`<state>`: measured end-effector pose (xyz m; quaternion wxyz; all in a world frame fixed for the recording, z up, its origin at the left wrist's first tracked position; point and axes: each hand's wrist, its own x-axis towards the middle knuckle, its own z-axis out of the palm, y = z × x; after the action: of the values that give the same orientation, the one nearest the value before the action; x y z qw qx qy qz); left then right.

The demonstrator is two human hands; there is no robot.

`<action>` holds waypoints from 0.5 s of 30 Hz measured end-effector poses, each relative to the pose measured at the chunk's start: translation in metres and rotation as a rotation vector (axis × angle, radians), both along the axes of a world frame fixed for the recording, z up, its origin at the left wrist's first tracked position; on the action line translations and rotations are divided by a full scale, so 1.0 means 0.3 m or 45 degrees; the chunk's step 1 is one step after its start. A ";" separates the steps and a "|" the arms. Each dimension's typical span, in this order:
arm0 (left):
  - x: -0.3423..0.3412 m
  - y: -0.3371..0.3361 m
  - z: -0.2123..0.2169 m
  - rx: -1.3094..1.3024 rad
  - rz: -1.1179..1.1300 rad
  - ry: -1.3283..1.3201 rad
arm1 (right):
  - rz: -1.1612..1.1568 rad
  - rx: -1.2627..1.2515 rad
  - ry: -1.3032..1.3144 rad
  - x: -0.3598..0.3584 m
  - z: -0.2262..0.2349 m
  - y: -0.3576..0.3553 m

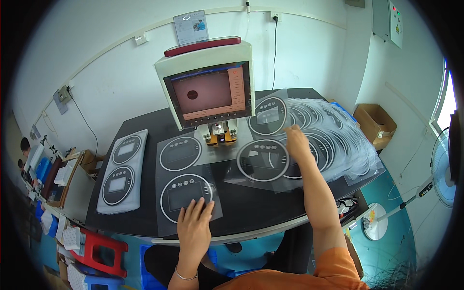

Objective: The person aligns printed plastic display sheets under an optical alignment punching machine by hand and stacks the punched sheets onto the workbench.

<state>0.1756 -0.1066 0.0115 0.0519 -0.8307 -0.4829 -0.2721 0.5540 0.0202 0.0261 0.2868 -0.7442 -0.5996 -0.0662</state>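
Observation:
My left hand (194,223) lies with its fingers flat on the near edge of a clear plastic sheet (163,180), which bears two printed dark discs with white rings. Farther right, my right hand (297,141) has its fingers pinched at the edge of another clear printed sheet (263,159). That sheet reaches from beside the machine's base to the fanned pile of similar sheets (350,140), partly overlapping it. Between the two sheets stands a machine with a screen (205,94); the screen shows a dark round spot on a pinkish field.
A neat stack of printed sheets (122,171) sits at the left of the black table (140,223). Behind the pile is a cardboard box (374,123). A fan (441,162) stands at the right, a red stool (101,251) at lower left. Farther left, other people are partly visible.

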 end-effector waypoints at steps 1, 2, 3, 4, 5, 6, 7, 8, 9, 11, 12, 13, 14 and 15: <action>0.015 -0.011 0.003 -0.006 -0.041 0.010 | -0.028 0.078 -0.068 0.037 0.000 -0.013; 0.027 -0.023 0.007 -0.006 -0.049 0.010 | -0.055 0.156 -0.136 0.072 0.000 -0.026; 0.036 -0.033 0.011 -0.017 -0.084 0.013 | -0.074 0.219 -0.144 0.100 -0.005 -0.033; 0.045 -0.042 0.014 -0.028 -0.119 0.017 | -0.084 0.219 -0.143 0.133 -0.006 -0.040; 0.052 -0.050 0.014 -0.038 -0.142 0.030 | -0.102 0.150 -0.146 0.167 -0.003 -0.045; 0.057 -0.060 0.018 -0.039 -0.145 0.035 | -0.114 0.079 -0.144 0.179 0.005 -0.049; 0.062 -0.072 0.024 -0.052 -0.166 0.044 | -0.125 0.038 -0.117 0.191 0.013 -0.055; 0.067 -0.078 0.026 -0.064 -0.187 0.052 | -0.130 0.037 -0.113 0.201 0.017 -0.065; 0.069 -0.082 0.022 -0.031 -0.196 0.056 | -0.113 0.023 -0.110 0.199 0.028 -0.076; 0.071 -0.085 0.018 -0.029 -0.197 0.062 | -0.073 -0.036 -0.082 0.193 0.054 -0.093; 0.074 -0.085 0.016 -0.026 -0.201 0.062 | -0.076 -0.036 -0.082 0.181 0.070 -0.106; 0.075 -0.085 0.016 -0.026 -0.200 0.063 | 0.011 -0.034 -0.026 0.151 0.085 -0.110; 0.075 -0.086 0.016 -0.037 -0.200 0.072 | 0.097 -0.032 0.029 0.120 0.092 -0.106; 0.079 -0.086 0.017 -0.047 -0.207 0.078 | 0.160 -0.011 -0.007 0.097 0.077 -0.091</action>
<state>0.1994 -0.1324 0.0165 0.0291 -0.8759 -0.4171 -0.2409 0.5830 -0.0071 0.0494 0.2856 -0.7063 -0.6460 -0.0475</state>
